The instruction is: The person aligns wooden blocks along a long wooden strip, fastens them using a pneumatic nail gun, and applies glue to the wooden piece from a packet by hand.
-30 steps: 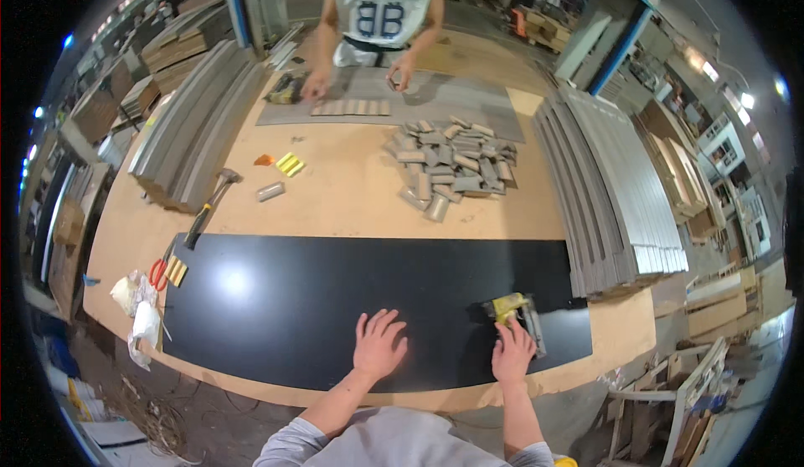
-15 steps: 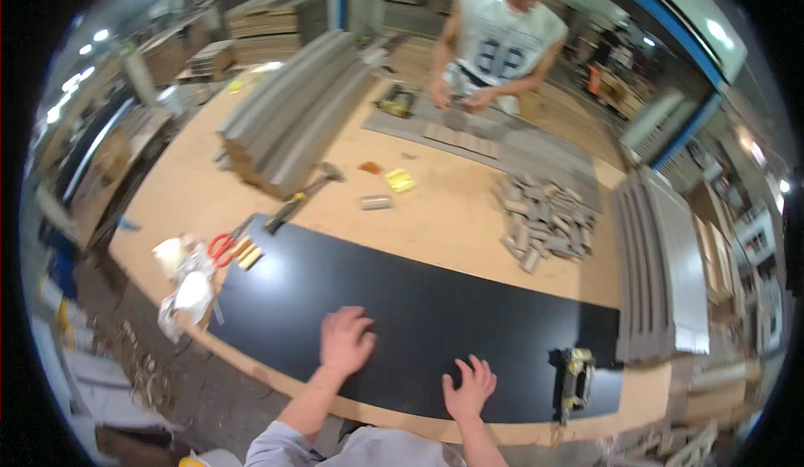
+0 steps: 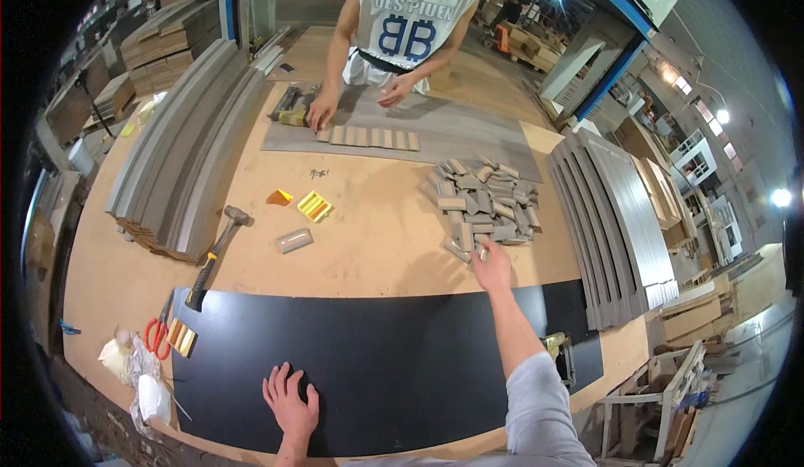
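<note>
My left hand point(image 3: 291, 402) lies on the black panel point(image 3: 377, 358) with its fingers spread, holding nothing. My right hand point(image 3: 492, 268) reaches over the panel to the near edge of a heap of small grey-brown wood blocks point(image 3: 486, 203). Its fingertips are at the nearest blocks, slightly apart, and no block is visibly lifted. A staple gun point(image 3: 563, 358) lies on the panel's right end, partly hidden by my right forearm. A hammer point(image 3: 216, 258) rests with its handle end at the panel's far left corner.
Long grey profiles point(image 3: 180, 149) are stacked at left, grey panels point(image 3: 611, 224) at right. Red-handled scissors point(image 3: 157, 335), yellow pieces point(image 3: 181, 337) and white plastic wrap point(image 3: 142, 379) lie at near left. Across the table, a co-worker's hand point(image 3: 322, 111) is at a row of blocks point(image 3: 373, 138).
My right hand has moved from above the panel forward and right to the block heap. My left hand has settled nearer on the panel. The view has shifted; the co-worker's hands are farther apart.
</note>
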